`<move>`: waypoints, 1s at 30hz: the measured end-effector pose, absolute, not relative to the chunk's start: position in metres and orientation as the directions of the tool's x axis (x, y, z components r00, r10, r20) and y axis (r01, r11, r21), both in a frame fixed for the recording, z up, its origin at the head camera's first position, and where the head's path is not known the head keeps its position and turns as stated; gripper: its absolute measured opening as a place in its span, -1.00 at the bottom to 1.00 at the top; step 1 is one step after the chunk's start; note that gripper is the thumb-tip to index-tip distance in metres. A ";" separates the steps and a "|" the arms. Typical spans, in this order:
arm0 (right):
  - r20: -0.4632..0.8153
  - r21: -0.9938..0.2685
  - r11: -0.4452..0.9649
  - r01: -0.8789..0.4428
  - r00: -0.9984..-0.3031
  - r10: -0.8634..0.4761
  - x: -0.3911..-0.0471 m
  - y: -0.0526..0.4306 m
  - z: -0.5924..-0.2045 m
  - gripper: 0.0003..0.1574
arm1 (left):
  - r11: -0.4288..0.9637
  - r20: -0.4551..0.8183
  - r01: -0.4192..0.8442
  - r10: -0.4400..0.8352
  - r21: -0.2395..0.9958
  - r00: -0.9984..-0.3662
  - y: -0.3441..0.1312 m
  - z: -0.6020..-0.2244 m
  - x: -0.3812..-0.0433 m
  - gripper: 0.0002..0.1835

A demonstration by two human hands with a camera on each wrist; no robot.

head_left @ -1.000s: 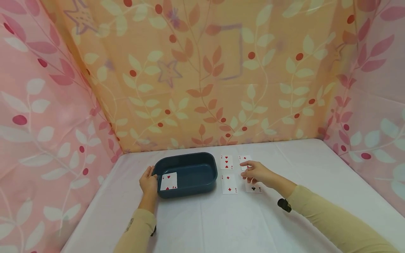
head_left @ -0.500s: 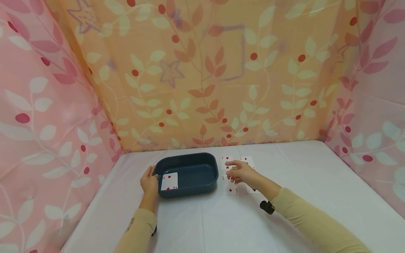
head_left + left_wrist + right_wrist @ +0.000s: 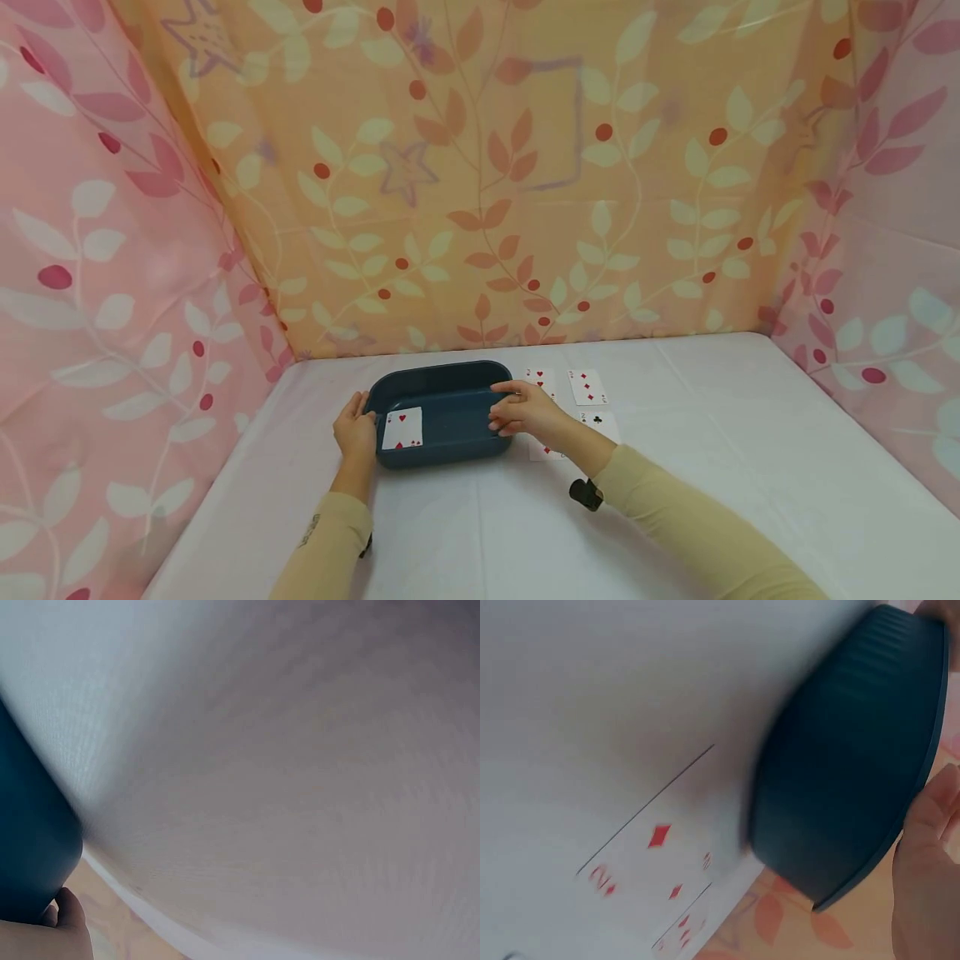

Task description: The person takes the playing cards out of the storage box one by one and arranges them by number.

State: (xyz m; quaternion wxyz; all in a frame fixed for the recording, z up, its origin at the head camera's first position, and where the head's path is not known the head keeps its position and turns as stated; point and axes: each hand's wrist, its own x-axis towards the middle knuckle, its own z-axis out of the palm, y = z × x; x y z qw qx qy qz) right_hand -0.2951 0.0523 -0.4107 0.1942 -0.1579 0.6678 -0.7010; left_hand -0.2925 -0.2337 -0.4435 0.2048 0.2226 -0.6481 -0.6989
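As left fingers (image 3: 353, 407) grip the tray (image 3: 442, 456), right fingers (image 3: 506, 409) overhang it.

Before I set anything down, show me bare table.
Free cloth: in front of the tray, between both sleeves; right of the cards; left of the left hand. Crowded: the tray's right end, where the right hand and cards cluster.

You stand at a makeshift booth; what room surrounds it, you can't see. Orange leaf-printed fabric (image 3: 555, 250) backs your white cloth-covered table (image 3: 705, 408), with pink leaf-printed fabric (image 3: 888, 212) hanging on both sides.
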 end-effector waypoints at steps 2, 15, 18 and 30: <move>-0.034 -0.996 -0.058 0.070 -0.879 -0.476 -0.295 0.042 -0.411 -0.39 | -0.078 -0.043 0.002 -0.575 0.997 -0.817 -0.234 -0.444 -0.292 -0.41; -0.086 -0.980 0.196 -0.016 -0.862 -0.500 -0.311 -0.022 -0.421 -0.40 | -0.059 -0.047 -0.017 -0.556 0.998 -0.830 -0.235 -0.444 -0.295 -0.41; -0.101 -0.940 0.328 -0.099 -0.835 -0.541 -0.313 -0.040 -0.422 -0.32 | -0.045 -0.035 -0.011 -0.569 0.999 -0.822 -0.236 -0.443 -0.294 -0.42; -0.144 -0.752 0.604 -0.264 -0.829 -0.541 -0.334 -0.091 -0.449 -0.03 | -0.009 0.028 0.041 -0.586 0.999 -0.810 -0.231 -0.448 -0.290 -0.43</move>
